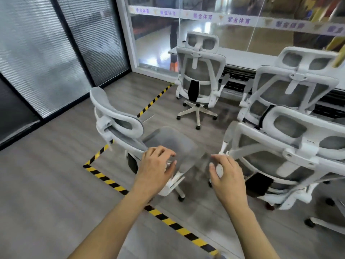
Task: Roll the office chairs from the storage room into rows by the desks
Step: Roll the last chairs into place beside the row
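Grey-mesh office chair stands side-on just ahead, backrest to the left, by the corner of the yellow-black hazard tape on the floor; not yet in line with the chairs nearer the worktop; left hand over the seat's near edge, fingers loosely curled, grip slack with nothing in it; right hand in the gap beside the neighbouring chair, a white part showing by the thumb; cannot tell whether that grip has it. Far chair sits at the worktop; another chair to its right. Risks, as judged: a push on the seat edge alone may swivel the chair rather than roll it; the gap is tight, so armrests could clash with the neighbour; castors may snag on the tape.
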`<state>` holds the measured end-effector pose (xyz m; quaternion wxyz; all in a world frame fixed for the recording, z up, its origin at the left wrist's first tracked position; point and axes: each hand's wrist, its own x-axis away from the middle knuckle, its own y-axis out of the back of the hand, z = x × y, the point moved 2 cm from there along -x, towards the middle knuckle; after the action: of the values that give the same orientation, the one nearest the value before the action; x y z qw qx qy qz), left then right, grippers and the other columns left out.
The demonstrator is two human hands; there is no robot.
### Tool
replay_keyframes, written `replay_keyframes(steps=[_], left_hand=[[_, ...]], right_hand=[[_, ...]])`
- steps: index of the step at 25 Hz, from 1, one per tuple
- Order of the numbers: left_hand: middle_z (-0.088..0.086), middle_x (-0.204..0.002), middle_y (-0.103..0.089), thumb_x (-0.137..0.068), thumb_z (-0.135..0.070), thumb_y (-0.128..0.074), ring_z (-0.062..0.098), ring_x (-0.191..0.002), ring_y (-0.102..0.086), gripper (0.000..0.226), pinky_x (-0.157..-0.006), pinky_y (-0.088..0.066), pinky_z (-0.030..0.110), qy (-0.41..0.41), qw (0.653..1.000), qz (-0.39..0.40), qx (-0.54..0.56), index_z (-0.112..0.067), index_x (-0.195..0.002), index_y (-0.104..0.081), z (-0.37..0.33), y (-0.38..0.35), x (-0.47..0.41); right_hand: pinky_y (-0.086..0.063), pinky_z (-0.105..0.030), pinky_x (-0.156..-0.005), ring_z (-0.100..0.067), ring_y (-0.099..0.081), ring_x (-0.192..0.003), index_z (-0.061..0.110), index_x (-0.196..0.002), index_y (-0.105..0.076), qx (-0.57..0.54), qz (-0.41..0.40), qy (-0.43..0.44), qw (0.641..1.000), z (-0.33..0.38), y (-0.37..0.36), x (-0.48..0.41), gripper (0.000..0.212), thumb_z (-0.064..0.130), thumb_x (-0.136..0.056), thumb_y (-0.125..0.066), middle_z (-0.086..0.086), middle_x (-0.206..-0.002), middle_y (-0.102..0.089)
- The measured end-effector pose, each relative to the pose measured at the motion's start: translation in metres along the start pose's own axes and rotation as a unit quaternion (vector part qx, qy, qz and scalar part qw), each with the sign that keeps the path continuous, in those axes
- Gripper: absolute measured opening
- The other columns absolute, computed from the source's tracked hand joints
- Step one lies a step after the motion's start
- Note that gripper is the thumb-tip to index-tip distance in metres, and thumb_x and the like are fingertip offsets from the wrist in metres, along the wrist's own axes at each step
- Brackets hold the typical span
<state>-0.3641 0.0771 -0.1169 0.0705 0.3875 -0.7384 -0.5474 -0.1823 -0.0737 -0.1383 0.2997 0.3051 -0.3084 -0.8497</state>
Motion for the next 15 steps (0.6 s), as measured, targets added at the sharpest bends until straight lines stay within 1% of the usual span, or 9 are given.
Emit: replay_keyframes(steps=[3, 7, 10, 13, 15], left_hand=[[-0.011, -0.112, -0.059, -0.093, -0.046, -0.044, 0.018, -0.102, -0.050, 0.029, -0.090, -0.043, 0.036, 0.022, 1.000, -0.002, 0.000, -0.031, -0.111, -0.061, 0.053, 0.035, 0.027], [-0.010, -0.110, -0.059, -0.096, -0.045, -0.043, 0.017, -0.101, -0.049, 0.027, -0.090, -0.043, 0.035, 0.062, 0.998, -0.009, -0.005, -0.030, -0.112, -0.060, 0.124, 0.064, 0.035], [-0.008, -0.111, -0.061, -0.098, -0.043, -0.041, 0.018, -0.101, -0.049, 0.027, -0.091, -0.043, 0.037, 0.084, 0.996, -0.006, -0.023, -0.030, -0.110, -0.060, 0.179, 0.078, 0.016], [-0.006, -0.116, -0.060, -0.099, -0.038, -0.043, 0.019, -0.107, -0.050, 0.025, -0.096, -0.040, 0.036, 0.103, 0.994, 0.007, -0.034, -0.028, -0.116, -0.059, 0.234, 0.093, -0.014], [-0.006, -0.118, -0.059, -0.100, -0.036, -0.043, 0.019, -0.109, -0.051, 0.026, -0.098, -0.041, 0.038, 0.104, 0.994, 0.018, -0.042, -0.027, -0.120, -0.057, 0.268, 0.102, -0.035]], right_hand=[[-0.048, -0.039, -0.092, -0.014, -0.057, -0.102, 0.024, -0.120, -0.063, -0.022, 0.023, 0.012, 0.999, 0.052, -0.042, 0.011, 0.027, 0.028, -0.094, -0.059, 0.009, -0.111, -0.062], [-0.045, -0.033, -0.090, -0.012, -0.057, -0.102, 0.024, -0.120, -0.064, -0.025, 0.043, 0.030, 0.998, 0.103, -0.092, 0.000, 0.026, 0.025, -0.094, -0.061, 0.011, -0.113, -0.062], [-0.045, -0.032, -0.092, -0.011, -0.056, -0.104, 0.025, -0.120, -0.064, -0.033, 0.049, 0.031, 0.998, 0.128, -0.136, -0.024, 0.025, 0.025, -0.095, -0.062, 0.011, -0.115, -0.062], [-0.045, -0.031, -0.095, -0.007, -0.054, -0.106, 0.028, -0.120, -0.063, -0.049, 0.055, 0.022, 0.997, 0.152, -0.182, -0.048, 0.024, 0.028, -0.096, -0.061, 0.014, -0.116, -0.061], [-0.045, -0.032, -0.094, -0.008, -0.055, -0.105, 0.028, -0.119, -0.063, -0.055, 0.052, 0.016, 0.997, 0.167, -0.210, -0.062, 0.023, 0.028, -0.095, -0.061, 0.014, -0.116, -0.062]])
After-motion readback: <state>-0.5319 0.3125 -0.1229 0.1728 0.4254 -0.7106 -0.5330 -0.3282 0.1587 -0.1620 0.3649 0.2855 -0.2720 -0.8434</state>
